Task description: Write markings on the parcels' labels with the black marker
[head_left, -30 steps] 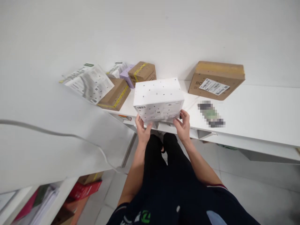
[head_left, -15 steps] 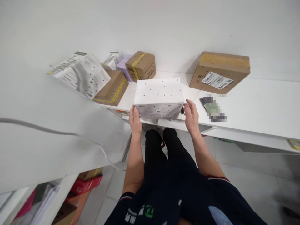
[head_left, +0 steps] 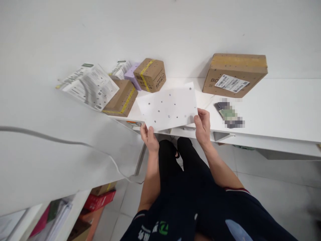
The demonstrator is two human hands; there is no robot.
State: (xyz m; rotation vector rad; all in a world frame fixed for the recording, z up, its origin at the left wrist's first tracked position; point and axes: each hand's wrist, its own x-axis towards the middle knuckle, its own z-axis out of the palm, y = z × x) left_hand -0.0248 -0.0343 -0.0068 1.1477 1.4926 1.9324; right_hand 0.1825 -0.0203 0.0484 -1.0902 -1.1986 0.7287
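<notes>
A white box (head_left: 168, 106) dotted with small dark marks is at the front edge of the white table, its broad plain face turned up towards me. My left hand (head_left: 150, 139) is closed on its near left corner, thumb and fingers pinching the edge. On the opposite side, my right hand (head_left: 202, 129) grips the right edge with the thumb in front. The box's underside and my fingertips behind it are hidden. Right of my right hand lies a phone-like object (head_left: 228, 113), partly blurred out.
A large brown carton (head_left: 234, 75) with a label stands at the back right. To the left are a small taped carton (head_left: 150, 75), a purple box (head_left: 133, 76), another brown carton (head_left: 121, 98) and a white printed package (head_left: 91, 87). A cable (head_left: 75, 143) hangs at left.
The white box has tipped and turned, so its labelled front side no longer shows. My right hand has closed in onto its edge; my left hand has moved slightly nearer to me.
</notes>
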